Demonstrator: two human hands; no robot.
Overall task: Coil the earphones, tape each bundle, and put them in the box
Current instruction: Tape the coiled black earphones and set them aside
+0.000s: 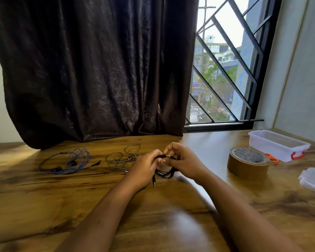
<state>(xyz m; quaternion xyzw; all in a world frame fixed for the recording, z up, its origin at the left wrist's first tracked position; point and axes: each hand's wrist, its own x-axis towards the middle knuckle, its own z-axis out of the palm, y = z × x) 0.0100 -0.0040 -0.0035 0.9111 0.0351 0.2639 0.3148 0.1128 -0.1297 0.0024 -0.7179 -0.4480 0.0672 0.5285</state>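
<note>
My left hand (144, 166) and right hand (184, 162) pinch the black earphones (166, 172) in curled fingers; if either slackens reaching for tape (248, 164), the loops may spring loose.

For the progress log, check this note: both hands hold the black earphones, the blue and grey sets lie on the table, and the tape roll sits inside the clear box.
Wrong on the tape roll: it stands on the table beside the clear box, not inside it, as the head view shows. The left hand and right hand do hold the black earphones.
</note>
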